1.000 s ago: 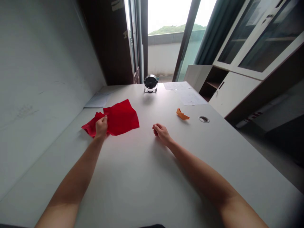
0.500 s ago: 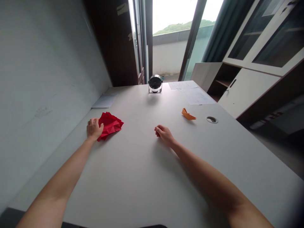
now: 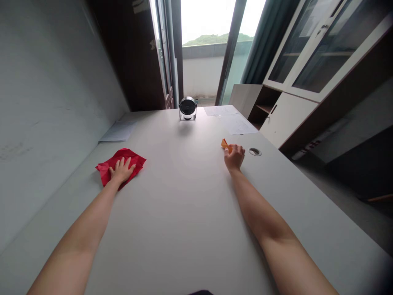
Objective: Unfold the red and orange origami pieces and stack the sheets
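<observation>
My left hand (image 3: 121, 170) lies flat with its fingers spread on a folded red paper (image 3: 135, 160) at the left of the grey table (image 3: 184, 205). My right hand (image 3: 234, 157) is stretched out to the right and its fingers are closed round a small folded orange paper (image 3: 225, 144), most of which the hand hides. Both forearms rest low over the tabletop.
A small round fan (image 3: 187, 108) stands at the table's far edge. White sheets (image 3: 230, 119) lie at the far right and another white sheet (image 3: 118, 131) by the left wall. A cable hole (image 3: 254, 152) sits just right of my right hand. Cabinets stand to the right.
The spread red paper was gathered into a small folded wad, and my left hand now presses flat on it. My right hand moved right and forward from mid-table to grip the orange paper.
</observation>
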### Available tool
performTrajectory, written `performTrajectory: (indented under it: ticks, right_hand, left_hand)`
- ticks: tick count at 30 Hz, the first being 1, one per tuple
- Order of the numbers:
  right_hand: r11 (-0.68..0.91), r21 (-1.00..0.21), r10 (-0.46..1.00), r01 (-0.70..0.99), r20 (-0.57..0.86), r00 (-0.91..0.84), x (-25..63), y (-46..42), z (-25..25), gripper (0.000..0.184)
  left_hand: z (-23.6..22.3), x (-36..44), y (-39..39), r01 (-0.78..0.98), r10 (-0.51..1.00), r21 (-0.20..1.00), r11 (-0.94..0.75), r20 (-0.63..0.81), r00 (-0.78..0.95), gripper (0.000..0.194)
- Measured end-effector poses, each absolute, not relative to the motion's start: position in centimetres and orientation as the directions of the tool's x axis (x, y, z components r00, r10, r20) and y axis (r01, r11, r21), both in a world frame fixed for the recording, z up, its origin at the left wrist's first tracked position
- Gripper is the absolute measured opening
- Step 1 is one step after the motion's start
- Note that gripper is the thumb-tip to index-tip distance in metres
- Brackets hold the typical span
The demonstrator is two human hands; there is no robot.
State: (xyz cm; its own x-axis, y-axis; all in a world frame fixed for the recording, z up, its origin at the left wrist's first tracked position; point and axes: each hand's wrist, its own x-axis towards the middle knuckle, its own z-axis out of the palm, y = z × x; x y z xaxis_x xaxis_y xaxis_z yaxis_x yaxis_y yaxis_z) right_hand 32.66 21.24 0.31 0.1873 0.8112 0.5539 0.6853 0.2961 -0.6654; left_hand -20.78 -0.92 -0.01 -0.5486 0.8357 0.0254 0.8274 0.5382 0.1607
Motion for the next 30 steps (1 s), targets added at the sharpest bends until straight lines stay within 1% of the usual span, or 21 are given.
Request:
performTrajectory:
  ticks: [2,4,6,8,10,11,12,14,16,17,19,21,22,23,25,27,30]
  right_hand:
    - [0.210,-0.689,0.807,0.694,0.523,0.276,34.2,22.3,-0.4,0.033]
    - [0.136,-0.713,0.824,0.688,0.466,0.320,34.7,22.9,-1.2,0.036]
    - [0.095,-0.717,0.847,0.691,0.422,0.322,34.5,23.1,-1.7,0.029]
    - [0.094,-0.700,0.865,0.707,0.409,0.290,34.2,23.3,-2.0,0.018]
    - [0.136,-0.671,0.882,0.728,0.417,0.219,34.1,23.4,-2.0,0.011]
    - [0.173,-0.657,0.883,0.734,0.433,0.179,34.0,23.4,-2.0,0.010]
    - [0.205,-0.643,0.878,0.738,0.453,0.151,33.8,23.3,-2.0,0.010]
    - [0.257,-0.621,0.860,0.740,0.497,0.118,33.0,22.8,-1.9,0.010]
    - [0.323,-0.613,0.846,0.721,0.528,0.070,31.1,21.7,-1.8,0.011]
    - [0.376,-0.619,0.847,0.690,0.532,0.016,29.9,20.9,-1.7,0.010]
    - [0.475,-0.664,0.850,0.577,0.517,-0.105,27.0,18.9,-1.3,0.011]
    - [0.562,-0.688,0.825,0.459,0.502,-0.260,24.5,16.7,-1.0,0.015]
    - [0.602,-0.674,0.798,0.428,0.496,-0.342,23.5,15.6,-0.8,0.016]
    - [0.625,-0.654,0.779,0.426,0.492,-0.388,22.8,14.7,-0.6,0.017]
    - [0.667,-0.595,0.741,0.448,0.468,-0.482,22.1,13.3,-0.3,0.018]
    - [0.705,-0.550,0.703,0.448,0.454,-0.548,22.0,12.6,-0.1,0.018]
    - [0.730,-0.545,0.671,0.413,0.455,-0.586,22.3,12.2,0.2,0.019]
  left_hand:
    - [-0.2,-21.1,-0.8,0.836,0.843,0.153,0.527,0.030,-0.537,0.073]
    - [-0.3,-21.2,-0.6,0.847,0.854,0.149,0.510,0.033,-0.519,0.073]
    - [0.0,-21.2,-0.1,0.866,0.874,0.152,0.477,0.025,-0.486,0.071]
    - [0.6,-21.1,0.5,0.879,0.889,0.163,0.448,0.024,-0.457,0.069]
    - [1.6,-20.5,1.3,0.880,0.887,0.189,0.437,0.073,-0.456,0.065]
    - [2.2,-19.9,1.7,0.879,0.879,0.209,0.428,0.127,-0.459,0.063]
    - [2.8,-19.0,2.0,0.885,0.867,0.232,0.402,0.213,-0.450,0.060]
    - [4.0,-16.2,2.7,0.915,0.846,0.283,0.287,0.373,-0.380,0.052]
    - [4.8,-12.2,3.2,0.927,0.847,0.339,0.157,0.437,-0.303,0.046]
    - [5.0,-10.1,3.5,0.927,0.859,0.369,0.064,0.452,-0.240,0.044]
    - [5.0,-5.8,3.9,0.893,0.876,0.433,-0.122,0.469,-0.107,0.039]
    - [4.7,-2.3,4.2,0.834,0.861,0.500,-0.231,0.504,-0.063,0.035]
    - [4.6,-1.0,4.2,0.805,0.845,0.534,-0.258,0.529,-0.080,0.035]
    - [4.3,0.1,4.2,0.783,0.824,0.561,-0.270,0.555,-0.113,0.035]
    - [3.9,1.4,3.9,0.778,0.794,0.574,-0.256,0.584,-0.169,0.030]
    - [3.4,1.8,3.6,0.809,0.798,0.537,-0.238,0.584,-0.153,0.021]
    - [2.9,1.7,3.0,0.862,0.827,0.459,-0.216,0.555,-0.088,0.010]
